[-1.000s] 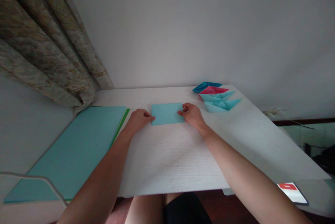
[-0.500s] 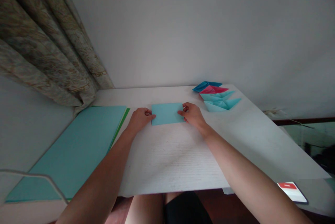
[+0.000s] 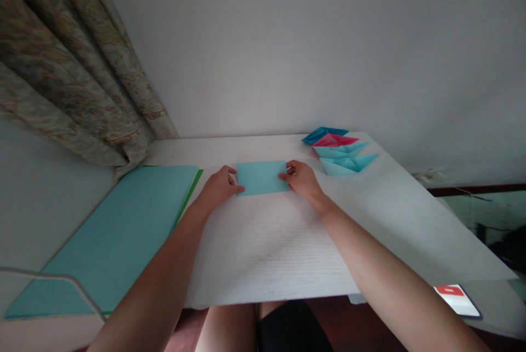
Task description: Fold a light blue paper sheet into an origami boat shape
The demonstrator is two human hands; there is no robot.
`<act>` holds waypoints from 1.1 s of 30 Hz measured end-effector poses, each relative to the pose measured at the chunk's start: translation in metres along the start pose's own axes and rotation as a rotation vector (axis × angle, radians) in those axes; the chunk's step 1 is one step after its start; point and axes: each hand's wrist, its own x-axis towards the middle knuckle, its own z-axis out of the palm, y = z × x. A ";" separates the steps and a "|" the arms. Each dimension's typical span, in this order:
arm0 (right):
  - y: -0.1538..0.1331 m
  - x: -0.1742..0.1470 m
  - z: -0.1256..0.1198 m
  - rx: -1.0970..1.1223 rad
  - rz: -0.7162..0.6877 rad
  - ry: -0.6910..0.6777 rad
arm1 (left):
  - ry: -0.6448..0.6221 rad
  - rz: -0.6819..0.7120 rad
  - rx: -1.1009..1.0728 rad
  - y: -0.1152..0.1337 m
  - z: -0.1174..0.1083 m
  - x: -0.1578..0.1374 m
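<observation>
Patterned curtain hangs far left of the small blue paper. A pale cable loops at the near left, over large blue sheets, which lie well left of the small paper; a green edge shows along their right side. The left forearm crosses in front of part of that edge, reaching forward and inward. Left hand: beside the small paper's left edge, thumb extended to its near left corner, forefinger raised apart from the thumb. Whether the other fingers hold it from beneath: cannot tell.

The small paper is spread between both hands over the white surface; flat or slightly lifted, cannot tell. Right hand: at the paper's right edge, thumb on top, fingers bent behind; grip pinched on that edge. Right forearm slants back toward the person.

Right of the small paper and slightly beyond, apart from the right hand, four folded boats overlap in a row: dark blue, pink, two light blue. Phone, screen lit, lies far right of the small paper and nearer the person, partly hidden by the right forearm.
</observation>
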 end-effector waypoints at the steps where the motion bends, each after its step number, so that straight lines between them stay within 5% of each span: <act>1: 0.000 0.000 0.000 0.002 0.001 -0.003 | -0.006 0.005 0.000 0.001 -0.001 -0.001; 14: -0.007 -0.004 -0.003 0.051 0.033 -0.037 | -0.138 0.168 -0.015 -0.003 -0.006 -0.005; 33: 0.001 0.003 0.000 0.051 0.012 -0.022 | -0.140 0.169 0.026 -0.002 -0.006 -0.002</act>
